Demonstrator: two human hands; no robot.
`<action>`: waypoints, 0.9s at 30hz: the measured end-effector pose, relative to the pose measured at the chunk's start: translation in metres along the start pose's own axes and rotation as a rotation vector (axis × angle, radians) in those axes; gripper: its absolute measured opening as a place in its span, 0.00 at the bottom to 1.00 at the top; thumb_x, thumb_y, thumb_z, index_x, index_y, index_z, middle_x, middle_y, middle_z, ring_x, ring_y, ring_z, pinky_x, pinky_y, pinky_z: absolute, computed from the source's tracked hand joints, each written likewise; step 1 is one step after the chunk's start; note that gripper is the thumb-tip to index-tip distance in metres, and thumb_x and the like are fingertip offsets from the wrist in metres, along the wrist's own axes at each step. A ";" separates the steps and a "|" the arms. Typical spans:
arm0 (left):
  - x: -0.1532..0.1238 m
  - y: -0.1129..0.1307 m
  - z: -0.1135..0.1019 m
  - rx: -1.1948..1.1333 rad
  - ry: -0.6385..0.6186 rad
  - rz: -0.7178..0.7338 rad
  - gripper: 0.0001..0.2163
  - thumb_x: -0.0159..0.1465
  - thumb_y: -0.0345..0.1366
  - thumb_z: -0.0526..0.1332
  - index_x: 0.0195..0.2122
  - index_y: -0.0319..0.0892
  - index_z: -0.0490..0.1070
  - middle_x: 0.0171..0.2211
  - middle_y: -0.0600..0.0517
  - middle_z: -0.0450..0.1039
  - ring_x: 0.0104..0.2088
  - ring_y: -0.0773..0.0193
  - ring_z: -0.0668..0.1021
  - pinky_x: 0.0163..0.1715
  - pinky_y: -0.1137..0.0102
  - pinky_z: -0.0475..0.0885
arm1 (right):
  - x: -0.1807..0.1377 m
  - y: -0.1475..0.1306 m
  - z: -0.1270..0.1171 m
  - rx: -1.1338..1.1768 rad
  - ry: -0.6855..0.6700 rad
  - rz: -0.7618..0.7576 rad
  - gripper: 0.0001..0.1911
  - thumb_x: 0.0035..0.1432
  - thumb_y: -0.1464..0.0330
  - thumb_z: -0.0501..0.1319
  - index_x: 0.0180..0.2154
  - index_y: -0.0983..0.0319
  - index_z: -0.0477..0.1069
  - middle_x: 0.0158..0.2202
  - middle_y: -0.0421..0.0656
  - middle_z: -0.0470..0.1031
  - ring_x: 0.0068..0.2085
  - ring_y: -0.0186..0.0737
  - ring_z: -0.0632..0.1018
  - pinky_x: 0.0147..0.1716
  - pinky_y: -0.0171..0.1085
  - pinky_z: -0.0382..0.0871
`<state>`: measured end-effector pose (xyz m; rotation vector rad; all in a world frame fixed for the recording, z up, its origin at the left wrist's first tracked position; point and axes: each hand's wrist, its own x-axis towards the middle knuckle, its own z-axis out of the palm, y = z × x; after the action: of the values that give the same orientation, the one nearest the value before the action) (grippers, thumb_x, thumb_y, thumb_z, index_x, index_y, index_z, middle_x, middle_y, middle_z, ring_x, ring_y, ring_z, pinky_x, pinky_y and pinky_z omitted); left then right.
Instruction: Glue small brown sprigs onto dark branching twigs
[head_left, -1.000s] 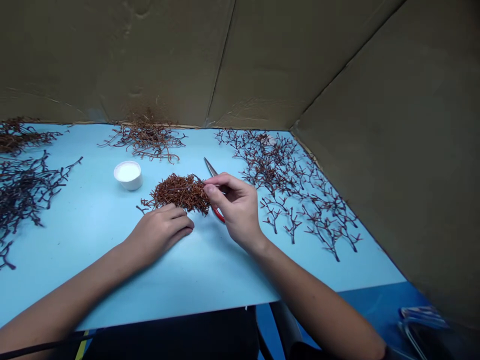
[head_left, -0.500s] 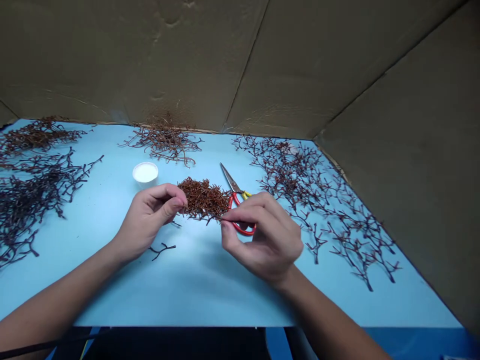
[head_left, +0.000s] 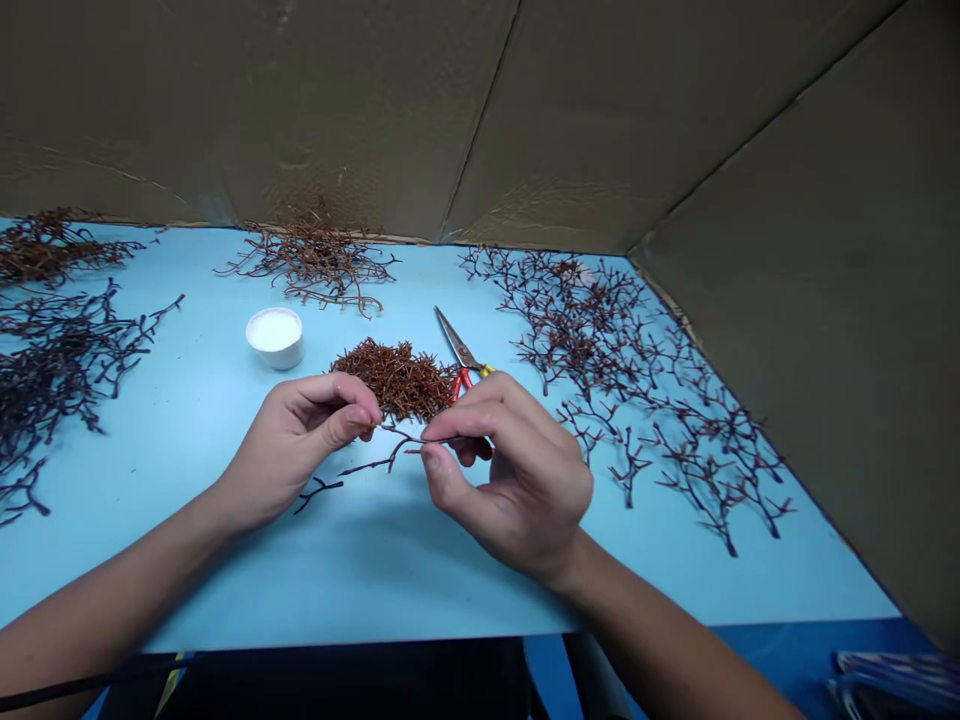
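"What are the hands doing?"
"The left hand (head_left: pixel 300 450) and right hand (head_left: pixel 517 480) are closed, pinching a dark twig (head_left: pixel 360 468)."
"Where is it?"
"At six o'clock from the brown pile (head_left: pixel 397 380), above the counter (head_left: pixel 375 580); scissors (head_left: pixel 459 345) lie at the pile's two o'clock."

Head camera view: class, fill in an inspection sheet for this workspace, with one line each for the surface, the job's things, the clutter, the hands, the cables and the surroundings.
surface: pale blue tabletop, seen with no marks on it.
job's things: dark forked twig held across both hands; heap of reddish-brown twig pieces beyond it; red-handled scissors beside the heap, blades pointing away.
clutter: white cup; dark branches at left; brown tangle at back; dark branches at right.
grippers: left hand and right hand both pinch the twig.
cables: thin black cord at lower left.
surroundings: cardboard walls at back and right.
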<state>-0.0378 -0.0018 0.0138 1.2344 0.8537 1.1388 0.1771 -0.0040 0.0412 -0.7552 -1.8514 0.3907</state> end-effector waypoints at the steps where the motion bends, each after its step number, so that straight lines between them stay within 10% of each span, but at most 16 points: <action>1: 0.000 0.000 0.000 0.000 0.000 -0.001 0.10 0.70 0.45 0.70 0.35 0.45 0.82 0.32 0.51 0.75 0.31 0.65 0.71 0.32 0.70 0.66 | 0.000 0.000 0.000 -0.003 -0.002 0.001 0.08 0.61 0.76 0.68 0.37 0.57 0.76 0.30 0.40 0.74 0.28 0.35 0.73 0.21 0.35 0.68; 17: 0.002 0.009 0.003 0.136 0.049 0.043 0.09 0.67 0.42 0.73 0.32 0.45 0.83 0.31 0.51 0.79 0.32 0.66 0.77 0.33 0.72 0.73 | 0.002 0.004 -0.001 -0.019 -0.089 0.019 0.07 0.60 0.76 0.68 0.36 0.57 0.78 0.30 0.39 0.73 0.28 0.34 0.72 0.24 0.35 0.69; 21: 0.005 0.006 -0.003 0.108 0.029 0.047 0.12 0.74 0.47 0.65 0.50 0.50 0.84 0.39 0.49 0.82 0.33 0.65 0.78 0.29 0.72 0.70 | 0.006 0.007 -0.003 0.080 -0.045 0.155 0.06 0.61 0.75 0.69 0.35 0.58 0.80 0.30 0.40 0.75 0.28 0.34 0.73 0.25 0.36 0.69; 27: 0.014 0.005 -0.027 0.871 0.031 0.323 0.09 0.74 0.39 0.64 0.48 0.45 0.83 0.42 0.47 0.84 0.42 0.57 0.81 0.43 0.64 0.74 | 0.007 0.037 -0.001 0.391 0.150 0.504 0.03 0.62 0.64 0.74 0.38 0.54 0.87 0.31 0.40 0.78 0.26 0.33 0.70 0.22 0.35 0.62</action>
<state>-0.0612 0.0188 0.0154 2.1287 1.2692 1.0571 0.1883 0.0286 0.0248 -0.9416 -1.3700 0.9603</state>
